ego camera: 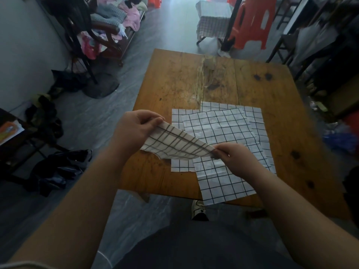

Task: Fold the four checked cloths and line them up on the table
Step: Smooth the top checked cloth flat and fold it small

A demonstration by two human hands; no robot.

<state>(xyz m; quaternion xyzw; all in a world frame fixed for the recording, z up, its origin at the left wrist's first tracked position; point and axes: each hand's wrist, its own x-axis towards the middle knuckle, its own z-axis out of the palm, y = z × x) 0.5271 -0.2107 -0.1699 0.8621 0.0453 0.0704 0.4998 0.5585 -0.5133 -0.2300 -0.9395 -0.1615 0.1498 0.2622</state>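
I hold one white checked cloth (175, 145) in the air above the near left part of the wooden table (174, 82). My left hand (134, 129) pinches its far corner, and my right hand (235, 160) pinches its near right corner. The cloth hangs doubled between them, its loose edge sagging toward me. Under it, flat checked cloths (219, 123) lie overlapped on the table, spread open. The nearest one (223, 185) sticks out a little over the table's front edge.
The table's far half is bare, worn wood with a rough strip (202, 78) down the middle. An orange plastic stool (252, 22) and a cloth-covered seat (211, 18) stand beyond it. Dark clothes (58, 169) lie on the floor at left. A shoe (198, 209) shows under the front edge.
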